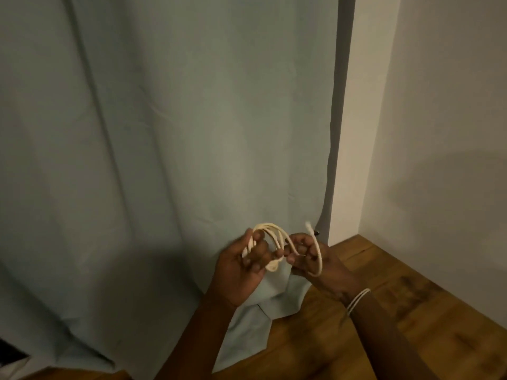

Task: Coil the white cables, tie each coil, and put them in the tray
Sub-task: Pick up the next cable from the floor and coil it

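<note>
A white cable (270, 233) is wound into several loops around the fingers of my left hand (241, 270), which grips the coil. My right hand (315, 259) pinches the loose end of the same cable; that end curves over the back of the hand, and its connector tip (308, 226) sticks up above the fingers. Both hands are held close together in the air, in front of the curtain. Two thin white bands (358, 300) circle my right wrist. No tray is in view.
A pale blue-green curtain (164, 133) fills the left and centre and pools on the wooden floor (384, 311). A white wall (439, 133) and its corner stand at the right. A dark shape (11, 352) shows at the lower left edge.
</note>
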Tool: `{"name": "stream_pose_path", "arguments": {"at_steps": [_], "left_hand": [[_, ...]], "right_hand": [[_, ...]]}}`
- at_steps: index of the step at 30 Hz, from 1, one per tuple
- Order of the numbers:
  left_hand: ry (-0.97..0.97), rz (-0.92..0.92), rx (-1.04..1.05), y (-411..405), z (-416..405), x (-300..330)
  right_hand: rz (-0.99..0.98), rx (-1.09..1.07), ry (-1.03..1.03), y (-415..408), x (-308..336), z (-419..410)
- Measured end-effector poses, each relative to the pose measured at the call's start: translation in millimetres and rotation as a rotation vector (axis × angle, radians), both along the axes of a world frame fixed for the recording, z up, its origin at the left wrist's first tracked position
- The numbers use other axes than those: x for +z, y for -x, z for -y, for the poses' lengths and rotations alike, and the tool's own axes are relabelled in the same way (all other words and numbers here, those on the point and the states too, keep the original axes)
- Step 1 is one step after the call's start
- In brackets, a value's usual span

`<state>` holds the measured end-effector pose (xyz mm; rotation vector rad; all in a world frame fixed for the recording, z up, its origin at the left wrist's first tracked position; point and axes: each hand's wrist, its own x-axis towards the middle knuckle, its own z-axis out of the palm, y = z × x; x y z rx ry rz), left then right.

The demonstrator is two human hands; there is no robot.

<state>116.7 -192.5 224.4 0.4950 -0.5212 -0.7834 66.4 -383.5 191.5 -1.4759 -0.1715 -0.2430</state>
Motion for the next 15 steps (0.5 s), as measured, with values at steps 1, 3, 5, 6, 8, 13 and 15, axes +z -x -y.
{"name": "stream_pose_path", "arguments": {"at_steps": [1,3,5,6,8,13,15], "left_hand": [[0.015,-0.07,0.104,1,5,7],[0.042,-0.119,0.209,1,14,17],[0.002,0.067,0.277,3,21,19],[-0.076,0.208,0.363,1,23,15],[-0.304,0.592,0.65,-9,25,4],[-0.795,1.562,0.867,-27,12,-30],[-0.913,1.559,0.719,-14,7,-28]], "right_hand": [[-0.067,0.068,-0.005,1,-2,-5],[-0.173,0.222,0.119,-1,-7,-14],[-0.274,0.351,0.275,-5,-5,-23],[-0.339,0.388,0.327,-5,-1,-28],[-0.479,0.435,0.409,-3,10,-34],[-0.627,0.531,0.646,10,45,-10],[-0.518,0.512,0.756,11,60,9]]}}
